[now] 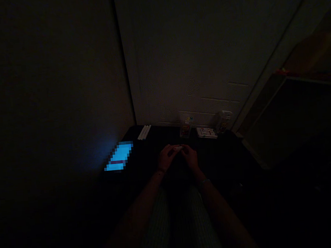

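The scene is very dark. My left hand (166, 157) and my right hand (190, 157) meet over a small dark table (228, 149), fingers curled together around a small pale object (178, 148) held between their fingertips. What the pale object is cannot be made out. Both forearms reach forward from the bottom of the view, over my lap.
A glowing blue screen (119, 156) lies at the table's left edge. Pale sticks (144, 132) rest at the back left. Two small clear containers (186, 126) (224, 121) and a printed card (206, 132) stand along the back by the wall. A large dark box (292, 120) sits right.
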Motion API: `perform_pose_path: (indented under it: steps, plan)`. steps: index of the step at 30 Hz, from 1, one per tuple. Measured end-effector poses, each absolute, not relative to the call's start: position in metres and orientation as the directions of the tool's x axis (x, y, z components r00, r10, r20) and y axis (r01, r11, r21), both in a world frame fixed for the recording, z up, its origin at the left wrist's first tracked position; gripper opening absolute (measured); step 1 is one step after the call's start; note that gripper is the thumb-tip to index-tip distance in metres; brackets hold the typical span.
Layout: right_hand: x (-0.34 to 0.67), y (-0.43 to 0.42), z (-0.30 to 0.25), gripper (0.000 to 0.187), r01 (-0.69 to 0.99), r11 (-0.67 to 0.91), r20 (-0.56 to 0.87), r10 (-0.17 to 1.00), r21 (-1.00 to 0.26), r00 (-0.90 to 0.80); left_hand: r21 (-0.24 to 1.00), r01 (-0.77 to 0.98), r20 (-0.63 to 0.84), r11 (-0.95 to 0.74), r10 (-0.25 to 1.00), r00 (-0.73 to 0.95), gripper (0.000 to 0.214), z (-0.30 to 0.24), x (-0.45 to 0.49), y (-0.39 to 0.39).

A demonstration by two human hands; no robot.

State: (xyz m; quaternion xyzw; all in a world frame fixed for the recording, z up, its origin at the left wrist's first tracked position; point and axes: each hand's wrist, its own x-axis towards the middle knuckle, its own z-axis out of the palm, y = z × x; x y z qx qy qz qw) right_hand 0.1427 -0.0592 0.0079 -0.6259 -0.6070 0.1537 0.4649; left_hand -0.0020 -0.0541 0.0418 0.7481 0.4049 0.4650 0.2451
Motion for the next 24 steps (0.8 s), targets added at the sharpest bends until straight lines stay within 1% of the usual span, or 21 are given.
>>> perform_pose_path:
  steps: [3, 7, 11, 15, 21, 24]
  plan:
    - [0.143, -0.060, 0.009, 0.029, 0.628, 0.176, 0.383, 0.899, -0.758, 0.211, 0.696, 0.428, 0.492, -0.576, 0.818, 0.299, 0.029, 0.047, -0.001, -0.061]
    - [0.143, -0.060, 0.010, 0.025, 0.641, 0.191, 0.398, 0.897, -0.743, 0.194, 0.625, 0.483, 0.514, -0.614, 0.789, 0.337, 0.029, 0.050, -0.001, -0.064]
    - [0.144, -0.062, 0.011, 0.024, 0.669, 0.144, 0.378, 0.900, -0.729, 0.217, 0.517, 0.510, 0.556, -0.688, 0.722, 0.411, 0.027, 0.048, 0.002, -0.066]
    - [0.142, -0.065, 0.012, 0.026, 0.718, 0.112, 0.368, 0.906, -0.687, 0.211, 0.429, 0.517, 0.554, -0.741, 0.668, 0.497, 0.023, 0.045, 0.005, -0.066]
    - [0.139, -0.070, 0.019, 0.034, 0.723, 0.239, 0.443, 0.891, -0.648, 0.102, 0.374, 0.537, 0.554, -0.756, 0.647, 0.524, 0.022, 0.040, 0.004, -0.060]
    - [0.138, -0.069, 0.021, 0.039, 0.722, 0.282, 0.450, 0.892, -0.632, 0.045, 0.360, 0.538, 0.566, -0.762, 0.637, 0.523, 0.025, 0.036, 0.005, -0.058]
